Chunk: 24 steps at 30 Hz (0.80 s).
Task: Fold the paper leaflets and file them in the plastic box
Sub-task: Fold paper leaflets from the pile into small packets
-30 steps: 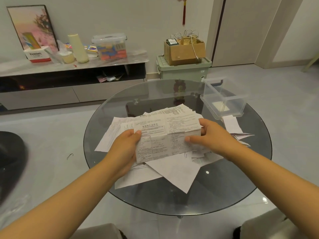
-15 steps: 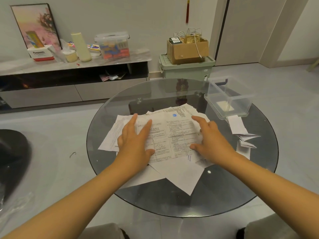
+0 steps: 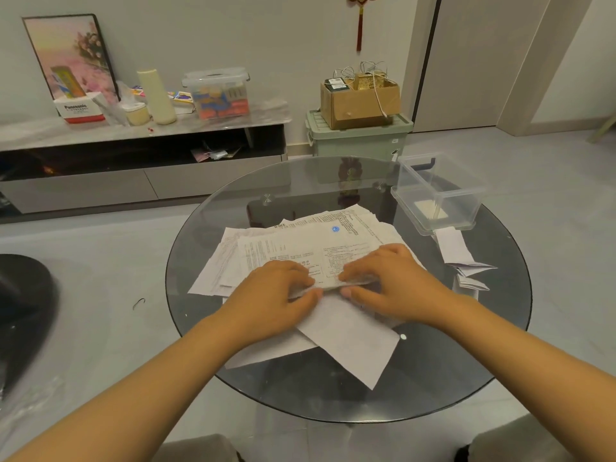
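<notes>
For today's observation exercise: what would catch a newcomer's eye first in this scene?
First, the two hands meeting at the centre of the round glass table: the left hand and right hand pinch a folded leaflet over a spread pile of printed leaflets. Next, the clear plastic box at the table's far right edge.

Cardboard box on green bin; framed picture, perhaps floral, on sideboard.

Beyond my fingertips, loose sheets cover the glass table; right of them, folded leaflets crowd the approach to the plastic box.
</notes>
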Motion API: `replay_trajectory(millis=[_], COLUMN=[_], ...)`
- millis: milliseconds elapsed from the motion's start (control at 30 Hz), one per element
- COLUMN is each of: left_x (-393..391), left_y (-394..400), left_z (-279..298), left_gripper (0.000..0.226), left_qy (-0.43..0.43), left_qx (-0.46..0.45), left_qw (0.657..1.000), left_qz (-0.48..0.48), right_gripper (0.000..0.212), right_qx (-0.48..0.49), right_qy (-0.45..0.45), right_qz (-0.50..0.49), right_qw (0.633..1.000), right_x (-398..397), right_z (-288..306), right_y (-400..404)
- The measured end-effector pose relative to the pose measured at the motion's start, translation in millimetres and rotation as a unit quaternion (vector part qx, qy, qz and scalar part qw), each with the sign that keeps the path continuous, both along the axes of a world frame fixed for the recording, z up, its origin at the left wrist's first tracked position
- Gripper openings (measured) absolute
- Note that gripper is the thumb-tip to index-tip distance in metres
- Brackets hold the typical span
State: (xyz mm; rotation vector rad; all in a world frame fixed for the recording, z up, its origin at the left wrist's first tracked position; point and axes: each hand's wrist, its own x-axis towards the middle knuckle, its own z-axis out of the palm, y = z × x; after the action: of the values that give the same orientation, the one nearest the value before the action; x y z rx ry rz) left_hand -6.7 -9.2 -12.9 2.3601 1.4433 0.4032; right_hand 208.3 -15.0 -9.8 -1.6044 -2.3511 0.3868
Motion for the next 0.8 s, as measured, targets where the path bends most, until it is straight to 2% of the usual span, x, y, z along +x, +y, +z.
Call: replay_trajectory(millis=[133, 233, 333, 400, 467, 567, 700, 800], left_x=[1.4, 3.5, 6.4, 8.6, 8.8, 8.2, 6.2, 2.9], left_y=[4.7, 11.8, 18.5, 23.1, 26.6, 28.7, 33.8, 38.0], left_z=[7.4, 8.7, 6.7, 3.2, -2.9, -9.8, -12.1, -8.6], left_gripper=[0.021, 0.004, 0.008, 0.016, 0.036, 0.055, 0.059, 0.06], left_qy=[-0.091, -0.138, -0.17, -0.156, -0.124, -0.081, -0.008, 0.046], left_qx=[0.006, 0.037, 0.046, 0.048, 0.032, 0.003, 0.003, -0.005], left_qw=[0.993, 0.983, 0.972, 0.973, 0.978, 0.981, 0.982, 0.981], left_qz=[0.069, 0.112, 0.153, 0.163, 0.164, 0.176, 0.19, 0.186], right_gripper=[0.022, 0.026, 0.036, 0.048, 0.058, 0.065, 0.062, 0.051], right_qx=[-0.019, -0.013, 0.019, 0.03, 0.02, 0.006, 0.036, 0.048], right_qy=[0.066, 0.122, 0.163, 0.146, 0.119, 0.073, -0.026, -0.056], right_qz=[-0.075, -0.124, -0.151, -0.156, -0.162, -0.189, -0.19, -0.183], right_qw=[0.995, 0.985, 0.975, 0.976, 0.979, 0.979, 0.981, 0.98], right_x=[1.9, -1.9, -7.4, -10.9, -15.4, -20.4, -19.6, -18.8], right_z=[3.8, 5.6, 6.2, 3.9, -0.3, -8.1, -11.4, -8.5], right_y=[6.2, 13.3, 19.6, 22.3, 24.1, 25.4, 25.1, 24.1])
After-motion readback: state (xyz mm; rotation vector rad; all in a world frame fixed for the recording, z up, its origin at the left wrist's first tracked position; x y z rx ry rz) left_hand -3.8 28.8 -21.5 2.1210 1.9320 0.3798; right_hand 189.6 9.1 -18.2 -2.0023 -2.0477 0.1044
